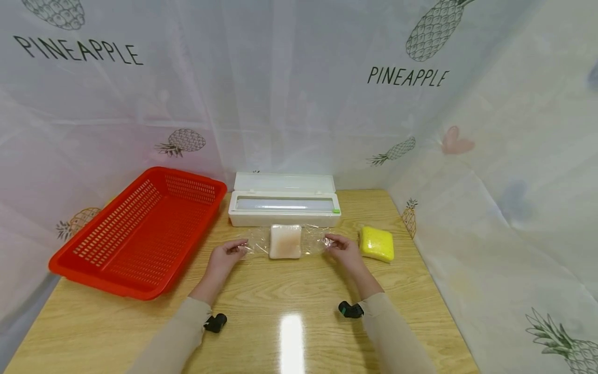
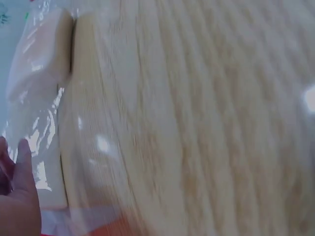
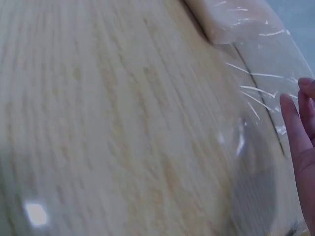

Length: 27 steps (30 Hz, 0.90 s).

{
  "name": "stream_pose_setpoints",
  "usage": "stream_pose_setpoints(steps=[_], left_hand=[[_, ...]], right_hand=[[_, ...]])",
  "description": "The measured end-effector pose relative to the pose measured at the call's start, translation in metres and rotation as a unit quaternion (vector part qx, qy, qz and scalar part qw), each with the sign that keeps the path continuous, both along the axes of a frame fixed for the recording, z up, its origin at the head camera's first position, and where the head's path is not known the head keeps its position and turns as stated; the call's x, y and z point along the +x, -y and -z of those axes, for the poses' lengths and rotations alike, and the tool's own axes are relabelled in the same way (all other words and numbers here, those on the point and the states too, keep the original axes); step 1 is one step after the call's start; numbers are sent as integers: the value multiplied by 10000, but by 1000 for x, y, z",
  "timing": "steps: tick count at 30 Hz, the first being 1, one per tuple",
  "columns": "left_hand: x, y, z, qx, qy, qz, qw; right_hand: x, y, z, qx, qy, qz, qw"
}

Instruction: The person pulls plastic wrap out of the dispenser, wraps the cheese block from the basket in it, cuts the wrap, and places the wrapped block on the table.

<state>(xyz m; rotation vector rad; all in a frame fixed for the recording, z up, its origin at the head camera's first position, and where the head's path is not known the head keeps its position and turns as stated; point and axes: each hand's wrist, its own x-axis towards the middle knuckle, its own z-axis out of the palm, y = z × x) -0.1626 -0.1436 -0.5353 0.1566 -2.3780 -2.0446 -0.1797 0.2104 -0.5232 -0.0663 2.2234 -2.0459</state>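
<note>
A square slice that looks like white toast [image 1: 286, 241], pale with a tan tint, sits in the middle of a strip of clear cling film [image 1: 259, 239] in the head view. The film spreads out flat on both sides of it. My left hand [image 1: 221, 262] pinches the film's left end between thumb and fingers. At the opposite end, my right hand [image 1: 347, 254] pinches the film too. Shiny creases run across the film [image 2: 44, 142] in the left wrist view. A glossy yellow square block [image 1: 376, 243] lies just right of my right hand.
Behind the slice stands a white cling film dispenser [image 1: 285, 218], its lid raised. A red plastic basket [image 1: 140, 228] with slotted walls takes up the left side of the wooden table [image 1: 252, 322]. Pineapple-printed curtains [image 1: 289, 93] enclose the back and sides.
</note>
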Motion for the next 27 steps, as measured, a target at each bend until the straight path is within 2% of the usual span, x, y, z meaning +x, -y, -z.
stream_pose_setpoints(steps=[3, 5, 10, 13, 18, 22, 27], left_hand=[[-4, 8, -1, -118, -79, 250, 9996], [-6, 13, -1, -179, -44, 430, 9989], [-11, 22, -5, -181, 123, 861, 9961], [-11, 27, -7, -209, 158, 1047, 9942], [-14, 31, -6, -299, 26, 1281, 9913], [-19, 31, 0, -408, -93, 1408, 9891], [-23, 29, 4, -384, 25, 1369, 9898]], right_hand=[[-1, -1, -10, -30, -7, -188, 9998], [-6, -6, -4, -30, -71, -383, 9992], [-17, -19, 13, 466, -311, -672, 9962], [-16, -23, 10, 701, -242, -732, 9946], [-13, -26, 8, 700, -89, -814, 9942], [-15, -26, 13, 401, 45, -841, 9956], [-19, -23, 20, 317, 47, -700, 9970]])
